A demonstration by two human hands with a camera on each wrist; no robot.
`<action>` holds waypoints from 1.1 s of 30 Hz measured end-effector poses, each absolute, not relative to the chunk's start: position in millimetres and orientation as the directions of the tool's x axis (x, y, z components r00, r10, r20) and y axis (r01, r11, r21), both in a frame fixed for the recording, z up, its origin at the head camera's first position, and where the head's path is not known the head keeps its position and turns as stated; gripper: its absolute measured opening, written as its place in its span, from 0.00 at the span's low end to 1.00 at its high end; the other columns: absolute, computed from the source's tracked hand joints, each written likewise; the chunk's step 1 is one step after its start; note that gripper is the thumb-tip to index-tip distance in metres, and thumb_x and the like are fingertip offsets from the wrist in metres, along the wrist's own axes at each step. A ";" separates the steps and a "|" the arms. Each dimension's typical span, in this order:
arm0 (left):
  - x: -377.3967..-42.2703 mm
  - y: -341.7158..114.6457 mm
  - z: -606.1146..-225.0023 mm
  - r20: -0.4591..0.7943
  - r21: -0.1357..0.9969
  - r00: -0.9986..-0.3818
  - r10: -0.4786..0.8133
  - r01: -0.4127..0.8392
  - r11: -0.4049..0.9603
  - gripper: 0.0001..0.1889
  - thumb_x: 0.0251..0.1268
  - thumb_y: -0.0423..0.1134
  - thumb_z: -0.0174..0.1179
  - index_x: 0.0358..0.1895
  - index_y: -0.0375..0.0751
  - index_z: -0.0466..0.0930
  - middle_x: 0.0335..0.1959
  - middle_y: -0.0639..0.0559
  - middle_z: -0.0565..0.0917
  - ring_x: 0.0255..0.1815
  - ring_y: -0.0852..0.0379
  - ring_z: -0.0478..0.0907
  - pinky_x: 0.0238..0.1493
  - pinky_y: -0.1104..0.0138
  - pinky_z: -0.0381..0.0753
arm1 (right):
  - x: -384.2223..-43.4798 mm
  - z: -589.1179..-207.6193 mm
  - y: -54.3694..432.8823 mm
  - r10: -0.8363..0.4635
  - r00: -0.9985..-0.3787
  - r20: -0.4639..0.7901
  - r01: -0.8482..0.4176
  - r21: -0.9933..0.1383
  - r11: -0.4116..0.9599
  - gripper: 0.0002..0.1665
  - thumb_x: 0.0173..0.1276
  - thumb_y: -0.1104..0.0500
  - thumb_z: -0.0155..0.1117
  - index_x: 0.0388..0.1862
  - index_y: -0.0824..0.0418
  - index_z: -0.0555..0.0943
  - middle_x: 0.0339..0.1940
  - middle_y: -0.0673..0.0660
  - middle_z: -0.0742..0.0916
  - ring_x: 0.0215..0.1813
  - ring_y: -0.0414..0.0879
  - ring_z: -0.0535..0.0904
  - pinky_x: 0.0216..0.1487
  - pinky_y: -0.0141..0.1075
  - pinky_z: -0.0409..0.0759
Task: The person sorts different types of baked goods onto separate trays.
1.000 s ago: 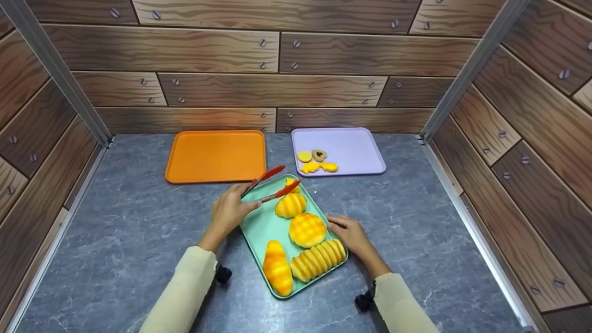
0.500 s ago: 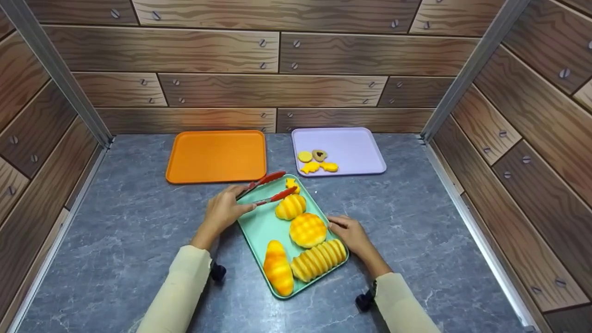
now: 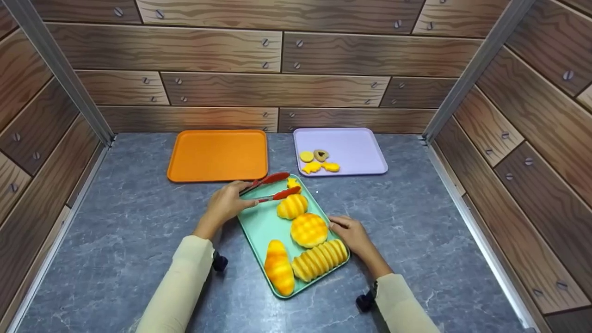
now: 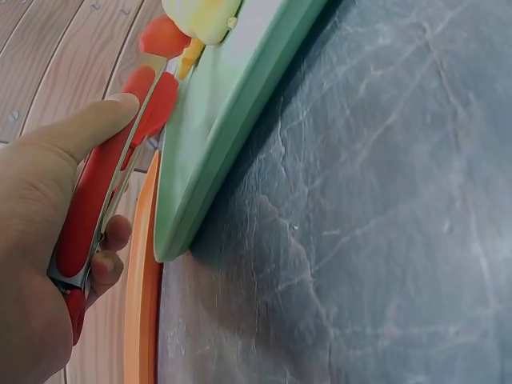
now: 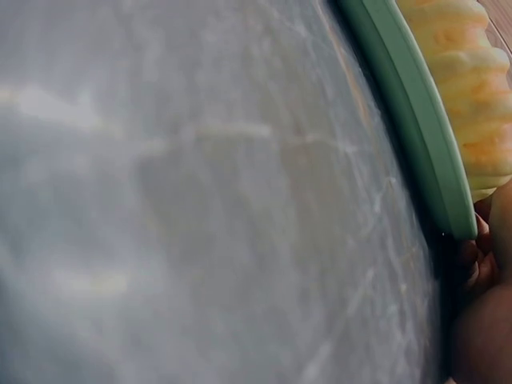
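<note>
My left hand (image 3: 225, 203) grips a pair of red-tipped tongs (image 3: 280, 194), whose spread tips hang over the far end of the green tray (image 3: 255, 228). Between and beyond the tips lies a small yellow fish-like piece (image 3: 293, 184). The left wrist view shows the thumb pressed along one red arm of the tongs (image 4: 86, 200). My right hand (image 3: 354, 236) holds the tray's right edge, fingers curled at the rim (image 5: 448, 188). On the tray sit a small striped roll (image 3: 292, 206), a round checkered bun (image 3: 309, 230), a ridged loaf (image 3: 320, 260) and a long croissant-like bread (image 3: 279, 268).
Behind, an orange tray (image 3: 217, 156) stands at left, its near edge close to the tongs. To the right, a lavender tray (image 3: 354, 150) carries several small cookies (image 3: 321, 155). Wood-patterned walls (image 3: 277, 88) enclose the grey marbled table (image 3: 138, 222) at the back and sides.
My left hand with the tongs has lowered and shifted slightly, bringing the tips down nearer the small yellow piece. The right hand and the tray have stayed in place.
</note>
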State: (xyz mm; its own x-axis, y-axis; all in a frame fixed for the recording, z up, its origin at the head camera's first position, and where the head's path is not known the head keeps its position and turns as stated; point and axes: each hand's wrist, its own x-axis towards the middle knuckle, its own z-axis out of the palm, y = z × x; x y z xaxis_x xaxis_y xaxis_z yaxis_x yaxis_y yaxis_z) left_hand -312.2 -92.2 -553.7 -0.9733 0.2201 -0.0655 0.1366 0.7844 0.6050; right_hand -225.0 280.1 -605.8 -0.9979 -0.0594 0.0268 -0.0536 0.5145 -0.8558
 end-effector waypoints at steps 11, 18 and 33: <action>-314.9 -96.2 -552.6 0.030 0.515 -0.968 0.248 0.228 0.827 0.35 0.60 0.58 0.70 0.69 0.50 0.75 0.70 0.49 0.76 0.68 0.45 0.74 0.69 0.43 0.67 | -224.8 -607.5 280.2 -0.058 -0.998 0.026 -0.051 -0.861 0.506 0.19 0.72 0.51 0.66 0.59 0.53 0.86 0.59 0.56 0.86 0.66 0.54 0.78 0.68 0.53 0.73; -313.3 -92.3 -556.5 0.043 0.526 -0.968 0.247 0.232 0.818 0.35 0.60 0.58 0.70 0.70 0.52 0.75 0.70 0.51 0.76 0.68 0.46 0.74 0.68 0.43 0.68 | -224.4 -607.3 280.6 -0.067 -0.996 0.051 -0.078 -0.851 0.519 0.18 0.73 0.52 0.65 0.59 0.53 0.86 0.59 0.56 0.86 0.66 0.55 0.79 0.67 0.54 0.73; -313.7 -94.5 -562.3 0.101 0.575 -0.969 0.226 0.242 0.782 0.33 0.59 0.57 0.71 0.67 0.51 0.78 0.68 0.50 0.77 0.68 0.46 0.75 0.69 0.40 0.65 | -224.2 -605.9 281.1 -0.069 -0.996 0.059 -0.086 -0.852 0.516 0.17 0.72 0.53 0.66 0.57 0.54 0.86 0.57 0.55 0.87 0.63 0.54 0.80 0.65 0.53 0.75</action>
State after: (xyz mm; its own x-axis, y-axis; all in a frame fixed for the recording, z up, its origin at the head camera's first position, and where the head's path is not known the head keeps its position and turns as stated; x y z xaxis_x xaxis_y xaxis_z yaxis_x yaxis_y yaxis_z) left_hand -313.7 -94.5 -562.3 -0.9690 0.2257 0.1009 0.2420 0.7816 0.5750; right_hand -224.2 281.1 -605.9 -0.9959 -0.0687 0.0590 -0.0861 0.5159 -0.8523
